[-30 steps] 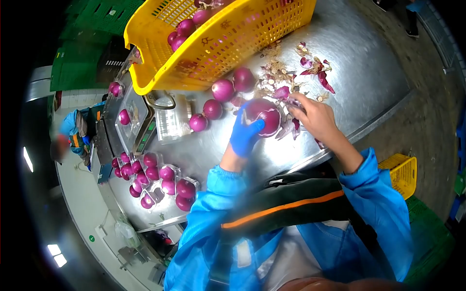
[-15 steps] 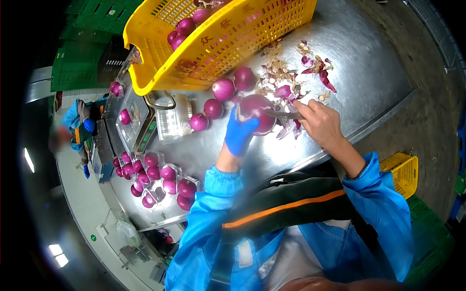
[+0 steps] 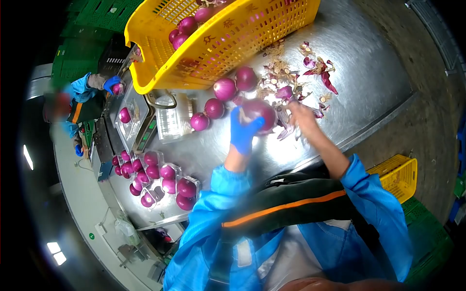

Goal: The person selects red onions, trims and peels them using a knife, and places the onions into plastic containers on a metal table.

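My left hand [image 3: 245, 130], in a blue glove, is wrapped round the near side of a large red onion [image 3: 262, 112] held over the steel table. My bare right hand [image 3: 303, 119] is just right of that onion, above the peelings, its fingers curled and smeared by motion. The small knife seen in its grip earlier is mostly lost in the blur. Several loose red onions [image 3: 224, 89] lie behind my left hand. Dry skins and root trimmings [image 3: 284, 92] are scattered behind and right of the held onion.
A yellow basket [image 3: 194, 72] with red onions stands at the back. Left of it are a scale [image 3: 141, 127], clear plastic trays [image 3: 174, 119] and several packed onions [image 3: 153, 172]. A co-worker's gloved hand [image 3: 111, 83] holds an onion beyond the scale. Another yellow basket [image 3: 400, 177] is below right.
My right hand has shifted slightly left and down, and the knife blade has left the onion's side. The co-worker has reached up to an onion beyond the scale.
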`<control>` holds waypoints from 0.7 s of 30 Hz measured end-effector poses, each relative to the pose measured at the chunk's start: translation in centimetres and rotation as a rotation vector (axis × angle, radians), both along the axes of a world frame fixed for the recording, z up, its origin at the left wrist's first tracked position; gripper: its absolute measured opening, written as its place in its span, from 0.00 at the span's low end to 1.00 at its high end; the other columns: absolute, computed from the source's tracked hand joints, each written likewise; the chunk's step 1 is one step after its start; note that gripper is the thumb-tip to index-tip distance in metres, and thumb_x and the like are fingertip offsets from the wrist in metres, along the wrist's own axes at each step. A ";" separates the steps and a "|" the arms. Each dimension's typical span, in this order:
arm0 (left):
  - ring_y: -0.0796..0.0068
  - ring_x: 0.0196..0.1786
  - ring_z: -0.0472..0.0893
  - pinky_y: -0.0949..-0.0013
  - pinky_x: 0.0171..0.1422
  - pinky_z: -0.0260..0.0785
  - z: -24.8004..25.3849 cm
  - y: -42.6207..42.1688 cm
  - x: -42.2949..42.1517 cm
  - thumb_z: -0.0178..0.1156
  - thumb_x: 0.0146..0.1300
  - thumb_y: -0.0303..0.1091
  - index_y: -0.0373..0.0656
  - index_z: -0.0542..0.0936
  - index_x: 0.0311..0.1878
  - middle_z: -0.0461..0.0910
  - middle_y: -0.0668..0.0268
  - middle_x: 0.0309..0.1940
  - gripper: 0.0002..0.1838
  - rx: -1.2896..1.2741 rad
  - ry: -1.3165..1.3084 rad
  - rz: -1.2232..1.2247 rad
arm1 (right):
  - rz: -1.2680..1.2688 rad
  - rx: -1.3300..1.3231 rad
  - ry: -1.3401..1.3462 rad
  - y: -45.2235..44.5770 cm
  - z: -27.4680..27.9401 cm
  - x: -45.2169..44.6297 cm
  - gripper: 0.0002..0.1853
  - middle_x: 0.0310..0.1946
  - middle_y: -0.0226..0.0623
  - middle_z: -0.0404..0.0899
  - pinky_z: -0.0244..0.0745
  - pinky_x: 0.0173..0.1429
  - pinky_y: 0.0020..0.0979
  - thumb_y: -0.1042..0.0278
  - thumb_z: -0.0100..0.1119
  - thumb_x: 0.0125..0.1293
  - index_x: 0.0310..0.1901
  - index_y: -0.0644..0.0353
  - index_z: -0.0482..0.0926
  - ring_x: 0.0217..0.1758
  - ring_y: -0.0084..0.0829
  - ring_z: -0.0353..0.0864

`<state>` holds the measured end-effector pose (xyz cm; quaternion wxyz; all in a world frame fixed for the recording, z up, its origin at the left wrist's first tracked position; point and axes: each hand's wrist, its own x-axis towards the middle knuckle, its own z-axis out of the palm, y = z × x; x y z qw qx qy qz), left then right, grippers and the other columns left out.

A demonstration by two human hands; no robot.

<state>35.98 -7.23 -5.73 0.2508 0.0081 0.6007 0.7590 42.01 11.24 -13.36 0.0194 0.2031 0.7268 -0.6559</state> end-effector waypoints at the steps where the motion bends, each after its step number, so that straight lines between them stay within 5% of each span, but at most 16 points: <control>1: 0.65 0.56 0.78 0.64 0.61 0.73 -1.0 -0.4 0.6 0.61 0.59 0.24 0.39 0.65 0.67 0.76 0.60 0.55 0.31 -0.030 0.070 -0.029 | -0.019 -0.152 -0.220 1.8 1.3 -0.6 0.20 0.35 0.42 0.83 0.75 0.46 0.31 0.55 0.48 0.74 0.58 0.57 0.79 0.37 0.29 0.81; 2: 0.67 0.56 0.78 0.65 0.61 0.72 0.4 0.3 1.7 0.60 0.59 0.23 0.40 0.64 0.68 0.75 0.61 0.55 0.32 -0.049 0.075 -0.012 | -0.086 -0.306 -0.199 2.3 1.7 -0.5 0.21 0.32 0.36 0.80 0.74 0.41 0.29 0.52 0.48 0.74 0.59 0.56 0.78 0.34 0.22 0.77; 6: 0.68 0.57 0.78 0.66 0.62 0.72 1.4 -0.1 0.4 0.62 0.60 0.24 0.40 0.61 0.71 0.74 0.59 0.59 0.36 0.000 -0.174 -0.107 | 0.102 -0.034 -0.006 0.7 4.1 -0.7 0.20 0.22 0.23 0.67 0.64 0.30 0.25 0.56 0.50 0.76 0.60 0.59 0.77 0.26 0.18 0.66; 12: 0.67 0.58 0.78 0.64 0.62 0.72 2.2 -0.8 -0.3 0.64 0.61 0.28 0.37 0.59 0.73 0.73 0.56 0.62 0.38 0.016 -0.138 -0.204 | 0.142 0.474 0.506 0.4 8.2 -0.8 0.15 0.29 0.36 0.80 0.74 0.34 0.32 0.69 0.63 0.64 0.52 0.61 0.81 0.30 0.30 0.81; 15: 0.67 0.58 0.78 0.63 0.62 0.72 1.8 -1.2 -0.3 0.64 0.61 0.28 0.36 0.59 0.73 0.73 0.57 0.62 0.38 0.003 -0.147 -0.209 | 0.268 0.771 0.511 1.0 8.6 -0.8 0.09 0.35 0.42 0.84 0.77 0.35 0.35 0.71 0.66 0.60 0.42 0.62 0.82 0.32 0.40 0.84; 21: 0.64 0.59 0.78 0.61 0.65 0.71 1.4 -1.4 -1.5 0.65 0.60 0.32 0.35 0.58 0.73 0.72 0.57 0.62 0.40 0.163 -0.209 -0.179 | 0.139 0.641 0.227 2.0 6.0 -0.9 0.07 0.32 0.45 0.83 0.77 0.35 0.38 0.71 0.64 0.62 0.41 0.61 0.80 0.32 0.43 0.84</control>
